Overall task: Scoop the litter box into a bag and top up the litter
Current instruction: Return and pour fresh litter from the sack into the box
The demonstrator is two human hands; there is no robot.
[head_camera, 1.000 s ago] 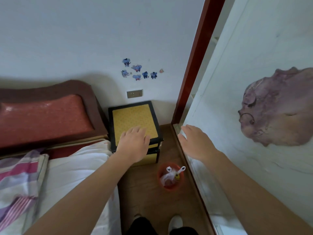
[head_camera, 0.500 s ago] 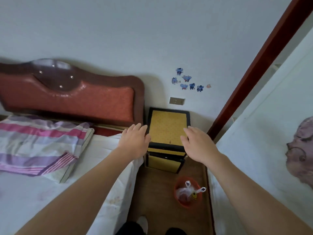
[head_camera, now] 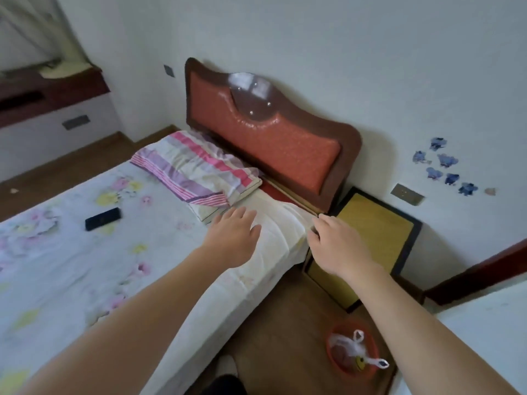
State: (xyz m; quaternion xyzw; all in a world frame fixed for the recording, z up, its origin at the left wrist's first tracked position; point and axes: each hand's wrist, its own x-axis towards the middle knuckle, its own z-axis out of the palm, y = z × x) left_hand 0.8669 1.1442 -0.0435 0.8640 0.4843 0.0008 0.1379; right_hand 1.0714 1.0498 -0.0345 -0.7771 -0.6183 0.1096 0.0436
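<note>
No litter box, scoop or litter is in view. My left hand [head_camera: 232,238] is stretched out over the corner of the bed [head_camera: 71,266], fingers apart and holding nothing. My right hand [head_camera: 336,246] reaches forward beside it, above the gap between the bed and a yellow bedside cabinet [head_camera: 379,226], also empty with loosely spread fingers. On the floor at the lower right stands a small red bin [head_camera: 352,352] lined with a white plastic bag [head_camera: 356,344] whose handles stick up.
A striped folded pillowcase [head_camera: 196,169] lies against the red padded headboard [head_camera: 265,138]. A dark phone [head_camera: 102,218] rests on the floral sheet. Wooden floor [head_camera: 285,317] runs between bed and cabinet. A red-brown door frame [head_camera: 479,275] is at right, a window seat [head_camera: 48,89] at far left.
The view has swung left from the cabinet and door toward the bed. Both hands stay outstretched and empty; the bin now sits at the lower right.
</note>
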